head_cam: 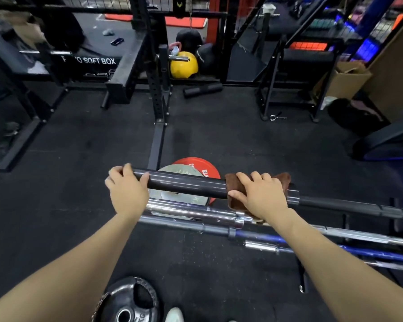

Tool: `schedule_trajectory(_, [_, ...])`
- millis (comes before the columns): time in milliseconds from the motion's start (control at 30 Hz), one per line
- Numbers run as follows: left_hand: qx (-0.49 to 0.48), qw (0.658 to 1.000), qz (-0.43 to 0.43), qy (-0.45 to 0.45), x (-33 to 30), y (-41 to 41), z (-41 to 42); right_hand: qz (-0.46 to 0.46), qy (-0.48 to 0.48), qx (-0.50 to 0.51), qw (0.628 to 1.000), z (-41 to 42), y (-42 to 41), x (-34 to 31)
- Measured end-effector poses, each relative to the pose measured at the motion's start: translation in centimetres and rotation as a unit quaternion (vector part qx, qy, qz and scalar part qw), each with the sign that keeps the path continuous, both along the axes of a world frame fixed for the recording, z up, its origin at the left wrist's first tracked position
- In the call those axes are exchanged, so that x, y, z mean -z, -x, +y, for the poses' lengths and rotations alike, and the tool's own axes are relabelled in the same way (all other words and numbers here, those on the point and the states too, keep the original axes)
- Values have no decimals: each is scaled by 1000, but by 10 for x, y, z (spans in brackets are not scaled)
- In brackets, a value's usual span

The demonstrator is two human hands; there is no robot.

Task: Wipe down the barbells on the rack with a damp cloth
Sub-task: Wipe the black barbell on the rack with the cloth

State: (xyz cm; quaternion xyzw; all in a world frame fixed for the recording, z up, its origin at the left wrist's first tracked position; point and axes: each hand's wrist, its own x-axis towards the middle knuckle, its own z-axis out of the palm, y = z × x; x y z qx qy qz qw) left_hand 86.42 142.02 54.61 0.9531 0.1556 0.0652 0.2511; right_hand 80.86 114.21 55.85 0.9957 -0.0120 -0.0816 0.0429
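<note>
**Both hands on the black barbell sleeve, cloth under the right**

I have the left hand at the free end of the black barbell, its fingers curled over the top of the sleeve and the thumb hooked against the near side. My right hand sits further along the same sleeve, fingers curled over a brown cloth that is wrapped round the bar, thumb pressed on the cloth's near edge. The cloth lies just short of the sleeve's collar, and its ends show on both sides of the hand.

The bar runs from the left hand off to the right edge of the view. Below it, closer to me, lie several more barbells, chrome and blue, stacked side by side on a low rack. Behind the black sleeve a red plate and a grey plate rest on the rubber floor. A black plate lies near my feet.
</note>
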Motion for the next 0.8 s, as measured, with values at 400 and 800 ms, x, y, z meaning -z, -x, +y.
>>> schedule_trajectory(400, [-120, 968, 42, 217, 8, -44, 61, -51, -32, -89, 994, 167, -55, 7])
schedule_trajectory(800, [-76, 900, -42, 428, 24, -16, 66, -136, -66, -110, 982, 139, -37, 17])
